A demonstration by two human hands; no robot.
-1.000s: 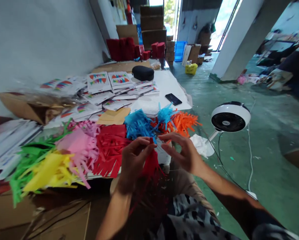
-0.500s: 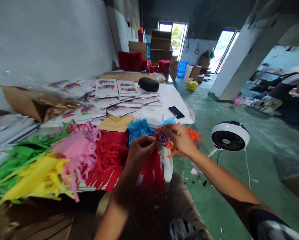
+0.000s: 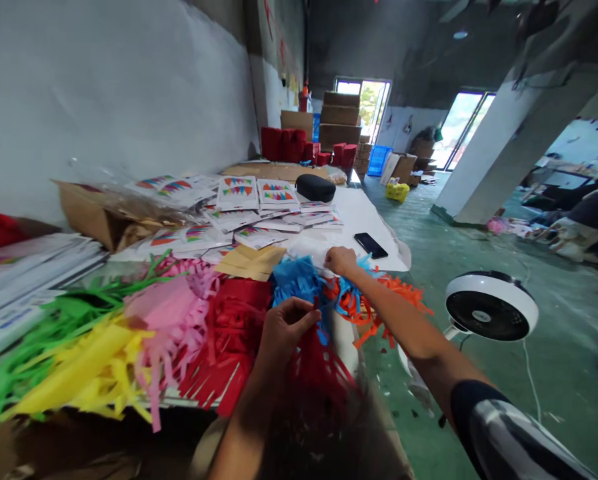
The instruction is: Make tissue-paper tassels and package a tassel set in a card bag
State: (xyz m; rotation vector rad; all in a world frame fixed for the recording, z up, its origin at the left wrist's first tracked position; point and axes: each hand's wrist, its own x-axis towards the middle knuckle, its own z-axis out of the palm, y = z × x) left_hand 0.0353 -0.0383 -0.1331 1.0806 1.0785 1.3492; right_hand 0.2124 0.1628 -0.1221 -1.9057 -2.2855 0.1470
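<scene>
My left hand (image 3: pixel 289 327) pinches the top of a red tissue-paper tassel (image 3: pixel 323 373), whose strips hang over my lap. My right hand (image 3: pixel 341 260) is stretched forward over the table, fingers curled down by a whitish, clear plastic piece (image 3: pixel 309 248); what its fingertips hold, if anything, is hidden. Beneath that forearm lie orange fringed strips (image 3: pixel 403 293) mixed with blue ones. Left of it are blue fringed paper (image 3: pixel 296 280) and a red fringed stack (image 3: pixel 239 313). Farther left come pink (image 3: pixel 153 303), yellow (image 3: pixel 83 363) and green (image 3: pixel 63 313) fringed paper.
Printed packets (image 3: pixel 237 193) cover the table's back, with a black case (image 3: pixel 315 188) beside them. A phone (image 3: pixel 371 245) lies at the right edge. Tan paper (image 3: pixel 251 261) borders the fringes. A white fan (image 3: pixel 491 307) stands on the right; an open carton (image 3: pixel 86 207) sits by the wall.
My right hand has left the tassel top and moved forward to the clear plastic piece. My left hand keeps its pinch on the red tassel. The view has tilted up slightly.
</scene>
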